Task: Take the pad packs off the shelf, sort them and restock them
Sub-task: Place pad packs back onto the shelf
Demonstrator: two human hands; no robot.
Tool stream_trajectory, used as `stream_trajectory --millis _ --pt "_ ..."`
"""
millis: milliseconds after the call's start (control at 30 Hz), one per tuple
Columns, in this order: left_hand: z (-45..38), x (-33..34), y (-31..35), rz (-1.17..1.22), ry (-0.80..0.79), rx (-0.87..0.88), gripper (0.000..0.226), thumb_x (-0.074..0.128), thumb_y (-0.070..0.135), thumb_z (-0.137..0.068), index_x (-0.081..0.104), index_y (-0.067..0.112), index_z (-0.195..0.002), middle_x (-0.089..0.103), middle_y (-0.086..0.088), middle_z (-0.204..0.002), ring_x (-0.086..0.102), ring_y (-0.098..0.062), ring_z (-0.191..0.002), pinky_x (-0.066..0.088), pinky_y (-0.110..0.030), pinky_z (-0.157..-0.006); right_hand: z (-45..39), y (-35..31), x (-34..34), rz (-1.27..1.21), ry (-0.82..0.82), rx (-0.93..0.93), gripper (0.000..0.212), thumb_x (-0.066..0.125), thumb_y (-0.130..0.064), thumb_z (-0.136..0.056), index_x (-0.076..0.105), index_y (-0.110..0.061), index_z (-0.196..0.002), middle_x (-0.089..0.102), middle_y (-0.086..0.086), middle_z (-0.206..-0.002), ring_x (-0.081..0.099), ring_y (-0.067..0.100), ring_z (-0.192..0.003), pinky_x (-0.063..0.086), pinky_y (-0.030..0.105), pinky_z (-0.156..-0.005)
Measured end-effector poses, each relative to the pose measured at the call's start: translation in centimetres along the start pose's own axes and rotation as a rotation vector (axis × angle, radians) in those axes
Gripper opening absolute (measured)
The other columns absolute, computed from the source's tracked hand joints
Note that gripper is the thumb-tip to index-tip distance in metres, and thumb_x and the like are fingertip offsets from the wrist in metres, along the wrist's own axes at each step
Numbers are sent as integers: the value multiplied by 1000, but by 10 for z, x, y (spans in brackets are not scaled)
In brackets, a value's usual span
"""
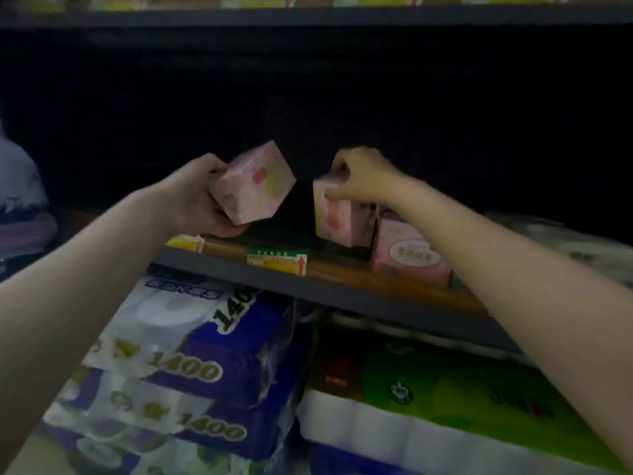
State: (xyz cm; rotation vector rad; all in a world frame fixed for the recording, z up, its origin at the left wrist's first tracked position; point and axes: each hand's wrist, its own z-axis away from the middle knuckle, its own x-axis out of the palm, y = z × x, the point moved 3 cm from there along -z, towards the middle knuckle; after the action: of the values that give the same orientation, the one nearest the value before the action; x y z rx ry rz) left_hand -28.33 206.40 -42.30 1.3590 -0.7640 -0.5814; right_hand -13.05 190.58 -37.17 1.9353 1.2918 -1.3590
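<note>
My left hand (pixel 202 197) grips a pink pad pack (pixel 255 185), tilted and held in the air above the front edge of the shelf (pixel 346 272). My right hand (pixel 359 178) grips the top of a second pink pad pack (pixel 334 217), which stands on the shelf just right of centre. Another pink pack (pixel 409 253) with a round label stands on the shelf right beside it, under my right forearm. The back of the shelf is dark and I cannot see into it.
Price tags (pixel 277 260) sit on the shelf's front edge. Below the shelf lie blue-and-white tissue roll packs (pixel 178 358) on the left and a green-and-white pack (pixel 445 406) on the right. Pale wrapped goods (pixel 20 186) sit at far left and clear-wrapped goods (pixel 565 241) at far right.
</note>
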Motion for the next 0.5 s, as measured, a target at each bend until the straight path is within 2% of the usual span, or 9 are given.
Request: stream_trajectory --millis 100,167,200,267,333,400,467,500 --pt "-8 2 -5 -33 30 -21 22 40 32 -94 55 17 -89 59 -7 -90 57 -23 -85 45 -39 -71 -16 2 21 170 -223 -53 41 67 -37 -82 62 -13 -115 60 6 -112 60 20 -92 55 34 -75" --pt "-13 2 -5 -80 61 -32 23 41 34 -94 55 18 -85 58 -7 -88 57 -22 -83 44 -38 -69 -24 9 35 209 -288 -31 37 66 -30 -84 63 -15 -117 61 7 -112 61 21 -93 56 35 -77" --pt "-14 5 -5 -106 64 -27 23 42 35 -94 55 19 -85 59 -6 -88 57 -22 -83 44 -37 -69 -27 13 42 240 -313 -17 40 66 -28 -84 60 -16 -121 60 8 -115 61 22 -95 55 36 -79" --pt "-11 9 -3 -117 73 -13 23 43 37 -94 57 19 -89 60 -7 -92 58 -23 -86 45 -37 -70 -30 24 52 285 -389 28 59 68 -30 -82 45 -21 -136 53 7 -129 58 25 -103 54 39 -85" --pt "-16 10 -1 -127 73 -1 23 45 39 -93 58 19 -93 61 -7 -96 59 -24 -89 46 -37 -72 -30 35 55 304 -460 78 74 71 -33 -79 33 -23 -143 47 5 -136 55 26 -109 52 42 -90" --pt "-17 11 -1 -148 80 -5 24 46 40 -93 59 20 -95 63 -7 -97 59 -24 -90 45 -37 -71 -29 40 54 410 -483 59 74 71 -36 -78 35 -20 -141 48 5 -133 52 25 -112 47 41 -96" --pt "-19 12 -2 -158 93 -5 25 47 40 -93 59 19 -95 63 -7 -98 60 -25 -91 44 -38 -73 -27 40 52 521 -435 13 70 69 -36 -81 36 -20 -141 48 6 -132 48 25 -118 36 40 -103" --pt "-20 14 -3 -150 96 -6 24 47 40 -93 59 19 -95 63 -7 -99 60 -25 -92 44 -39 -75 -26 39 51 543 -400 -7 66 68 -32 -83 37 -21 -141 48 6 -132 47 26 -119 33 39 -102"
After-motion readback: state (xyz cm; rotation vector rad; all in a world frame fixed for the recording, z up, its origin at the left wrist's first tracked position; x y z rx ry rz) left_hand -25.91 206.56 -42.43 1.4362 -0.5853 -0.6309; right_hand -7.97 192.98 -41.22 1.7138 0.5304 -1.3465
